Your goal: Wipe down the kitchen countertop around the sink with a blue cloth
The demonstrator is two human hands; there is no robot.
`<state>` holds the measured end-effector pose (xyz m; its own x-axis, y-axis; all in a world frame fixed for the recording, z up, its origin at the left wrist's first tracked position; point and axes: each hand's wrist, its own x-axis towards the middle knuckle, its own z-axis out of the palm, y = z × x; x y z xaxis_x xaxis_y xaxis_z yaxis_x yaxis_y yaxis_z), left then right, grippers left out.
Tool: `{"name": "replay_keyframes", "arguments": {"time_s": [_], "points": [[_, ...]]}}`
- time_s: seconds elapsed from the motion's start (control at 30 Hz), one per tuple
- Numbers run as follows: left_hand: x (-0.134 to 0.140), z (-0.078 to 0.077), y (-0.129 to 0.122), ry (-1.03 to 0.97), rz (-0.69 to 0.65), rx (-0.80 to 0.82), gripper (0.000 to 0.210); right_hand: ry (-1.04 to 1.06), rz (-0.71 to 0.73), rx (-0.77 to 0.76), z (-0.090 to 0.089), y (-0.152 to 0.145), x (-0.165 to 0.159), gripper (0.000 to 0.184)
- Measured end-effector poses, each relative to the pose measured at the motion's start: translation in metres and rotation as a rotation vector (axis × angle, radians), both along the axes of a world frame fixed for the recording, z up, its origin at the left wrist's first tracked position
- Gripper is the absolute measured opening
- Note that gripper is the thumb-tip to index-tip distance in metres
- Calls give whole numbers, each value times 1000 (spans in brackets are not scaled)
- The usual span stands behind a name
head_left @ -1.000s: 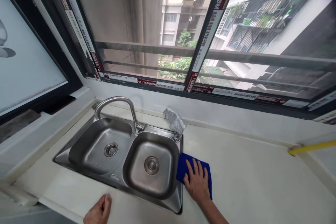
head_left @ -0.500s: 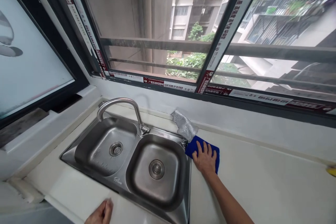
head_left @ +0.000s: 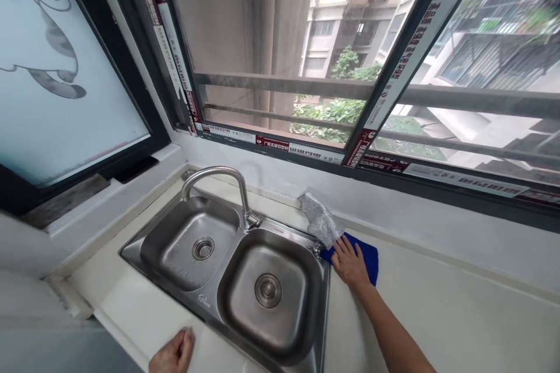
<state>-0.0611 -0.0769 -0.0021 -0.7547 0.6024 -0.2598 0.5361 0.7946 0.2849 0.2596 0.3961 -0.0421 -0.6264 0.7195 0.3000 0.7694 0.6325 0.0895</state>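
Blue cloth (head_left: 370,257), on counter (head_left: 437,280) beside sink (head_left: 206,293), partly under right hand (head_left: 351,266), whose fingertips meet silver mesh cloth (head_left: 318,217), grip uncertain; left hand (head_left: 172,354) curled, well apart; a leftward drag could snag mesh on corner fitting (head_left: 315,250).

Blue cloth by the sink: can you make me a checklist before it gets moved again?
1. Right hand on the blue cloth: ok, it lies on top.
2. Cloth apart from the silvery cloth: not ok, they meet near the fingertips.
3. Left hand out of the way: ok, it's curled well away from both cloths.
4. Faucet off: ok, no water stream shows.
5. Blue cloth damp: cannot tell.
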Motion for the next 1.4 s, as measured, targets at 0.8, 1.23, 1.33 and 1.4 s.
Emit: {"name": "replay_keyframes", "arguments": {"time_s": [0.8,1.23,1.33,1.4], "points": [[10,19,5,14,-24,15,37,54,405,-62,22,-177,35,37],[7,4,0,66,-5,100,39,124,279,-128,28,-67,8,29],[6,2,-2,67,3,141,43,121,253,-97,20,-44,5,29],[5,3,-2,58,8,167,45,125,254,-88,17,-34,4,29]]}}
